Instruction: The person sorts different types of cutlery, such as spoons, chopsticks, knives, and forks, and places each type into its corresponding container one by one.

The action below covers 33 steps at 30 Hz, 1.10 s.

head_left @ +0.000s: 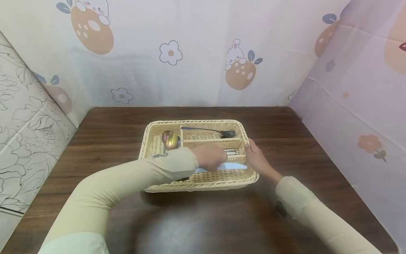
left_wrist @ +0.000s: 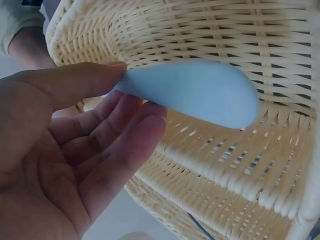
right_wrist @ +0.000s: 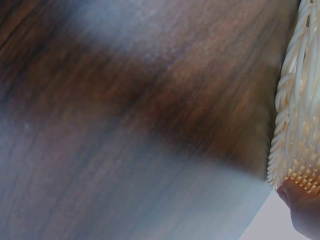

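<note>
My left hand [head_left: 209, 157] pinches a pale-blue knife [left_wrist: 200, 92] between thumb and fingers, close over the front compartment of a woven cutlery basket [head_left: 206, 187]. The knife lies roughly level, its broad rounded end pointing right in the head view. At the basket's right end, my right hand [head_left: 258, 158] grips the rim, thumb along the inner side. A fork [head_left: 226, 134] lies in the back compartment. Shiny gold and purple spoons [head_left: 172, 140] rest at the left. Silvery utensils [head_left: 231, 152] show in the middle compartment, partly hidden by the left hand.
The basket stands on a dark wooden table [head_left: 120, 123], with low woven dividers between its compartments. Something dark [head_left: 182, 180] shows in the front compartment below the left sleeve. A patterned cloth [head_left: 196, 77] hangs behind the table and along its sides.
</note>
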### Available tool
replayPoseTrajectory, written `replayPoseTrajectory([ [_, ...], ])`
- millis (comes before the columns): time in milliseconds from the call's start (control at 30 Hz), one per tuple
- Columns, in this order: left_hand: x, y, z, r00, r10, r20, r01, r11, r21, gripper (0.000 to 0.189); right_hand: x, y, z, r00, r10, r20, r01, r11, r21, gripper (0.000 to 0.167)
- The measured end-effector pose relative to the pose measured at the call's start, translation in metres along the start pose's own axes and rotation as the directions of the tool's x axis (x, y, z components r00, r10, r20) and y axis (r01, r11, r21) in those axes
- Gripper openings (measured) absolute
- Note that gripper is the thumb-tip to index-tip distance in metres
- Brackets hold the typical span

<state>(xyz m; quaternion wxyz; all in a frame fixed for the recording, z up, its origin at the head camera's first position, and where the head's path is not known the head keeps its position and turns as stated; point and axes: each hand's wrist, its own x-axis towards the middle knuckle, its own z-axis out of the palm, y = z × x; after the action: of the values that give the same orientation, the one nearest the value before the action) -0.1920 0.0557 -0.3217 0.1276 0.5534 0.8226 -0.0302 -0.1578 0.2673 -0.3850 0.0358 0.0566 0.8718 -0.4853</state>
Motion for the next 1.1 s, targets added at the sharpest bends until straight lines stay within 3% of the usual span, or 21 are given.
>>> replayPoseTrajectory([
  [267,0.012,0.007,0.01,0.996,-0.01,0.091,0.007,1.0,0.025,0.015,0.0,0.001,0.0,1.0,0.004,0.003,-0.004,1.0,0.029,0.051],
  [600,0.017,0.013,0.022,0.992,0.009,0.126,-0.027,0.99,0.139,0.014,-0.002,-0.002,0.002,1.0,-0.009,0.024,0.008,0.999,0.037,0.053],
  [733,0.017,0.014,0.026,0.987,-0.004,0.162,-0.017,0.991,0.132,0.015,-0.002,-0.002,0.003,1.0,-0.018,0.025,0.017,0.999,0.039,0.053],
  [967,0.022,0.015,0.03,0.984,-0.008,0.178,-0.022,0.986,0.166,0.019,0.001,0.0,0.002,1.0,-0.01,0.016,0.01,1.0,0.023,0.052],
  [1100,0.016,0.012,0.027,0.991,-0.02,0.136,0.008,0.996,0.086,0.012,0.002,0.001,0.001,1.0,-0.008,0.013,0.008,1.0,0.017,0.052],
])
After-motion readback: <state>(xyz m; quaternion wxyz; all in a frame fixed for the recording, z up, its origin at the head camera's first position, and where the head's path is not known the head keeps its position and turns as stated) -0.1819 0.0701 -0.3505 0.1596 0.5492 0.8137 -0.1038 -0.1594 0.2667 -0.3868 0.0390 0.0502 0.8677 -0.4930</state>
